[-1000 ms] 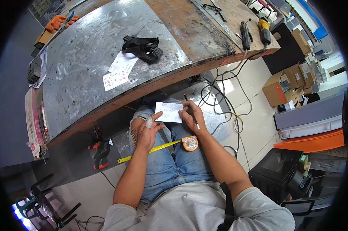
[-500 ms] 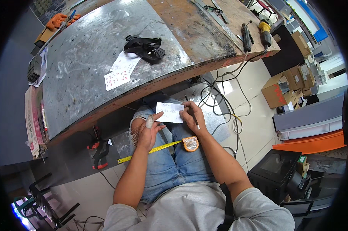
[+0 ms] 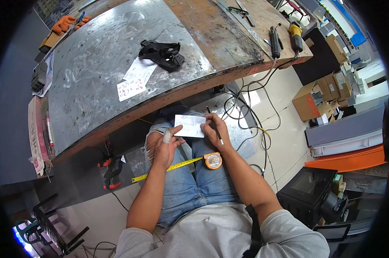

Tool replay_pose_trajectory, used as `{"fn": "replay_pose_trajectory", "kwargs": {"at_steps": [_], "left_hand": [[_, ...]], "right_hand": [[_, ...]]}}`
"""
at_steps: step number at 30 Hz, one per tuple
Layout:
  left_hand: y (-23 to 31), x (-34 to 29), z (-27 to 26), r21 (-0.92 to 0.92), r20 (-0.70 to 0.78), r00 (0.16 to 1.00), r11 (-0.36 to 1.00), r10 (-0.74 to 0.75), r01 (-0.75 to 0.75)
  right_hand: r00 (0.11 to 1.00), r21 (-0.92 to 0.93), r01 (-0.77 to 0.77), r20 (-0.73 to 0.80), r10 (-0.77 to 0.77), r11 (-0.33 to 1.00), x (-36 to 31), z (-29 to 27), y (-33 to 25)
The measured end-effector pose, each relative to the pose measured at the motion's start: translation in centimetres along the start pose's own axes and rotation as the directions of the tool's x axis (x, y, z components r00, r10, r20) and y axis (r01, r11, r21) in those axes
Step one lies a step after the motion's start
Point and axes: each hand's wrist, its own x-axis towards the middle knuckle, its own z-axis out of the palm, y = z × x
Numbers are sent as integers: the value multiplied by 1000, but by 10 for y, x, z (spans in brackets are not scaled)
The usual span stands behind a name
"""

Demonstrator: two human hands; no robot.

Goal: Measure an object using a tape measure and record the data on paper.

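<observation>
Above my knees I hold a small white paper card (image 3: 190, 126) with handwriting on it. My left hand (image 3: 167, 145), its thumb wrapped in a pale bandage, pinches the card's left edge. The right edge is gripped by my right hand (image 3: 215, 130), which also has a slim pen (image 3: 220, 138) tucked between its fingers. An orange tape measure (image 3: 213, 161) rests on my thigh, its yellow blade (image 3: 168, 168) drawn out to the left beneath my left forearm.
Ahead stands a metal-topped workbench (image 3: 104, 51) with black straps (image 3: 162, 55) over written paper slips (image 3: 132, 88). A yellow angle grinder (image 3: 296, 36) lies at its right end. Cables (image 3: 263, 129) loop over the floor near cardboard boxes (image 3: 308, 103). A black machine (image 3: 306, 193) stands right.
</observation>
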Motion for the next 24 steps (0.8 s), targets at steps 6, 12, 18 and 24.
{"fn": "replay_pose_trajectory", "kwargs": {"at_steps": [6,12,18,24], "left_hand": [[-2,1,-3,3,-9,1000,1000,-3,3],[-3,1,-4,1,4,1000,1000,-8,8],[-2,1,-3,2,4,1000,1000,-10,10],[-1,1,-1,3,-3,1000,1000,-8,8]], "right_hand": [[1000,-9,-14,-10,13,1000,0,1,0],[1000,-31,-21,-4,21,999,0,0,-1],[1000,-4,-16,-3,16,1000,0,0,1],[1000,-5,-6,-6,6,1000,0,1,0]]}}
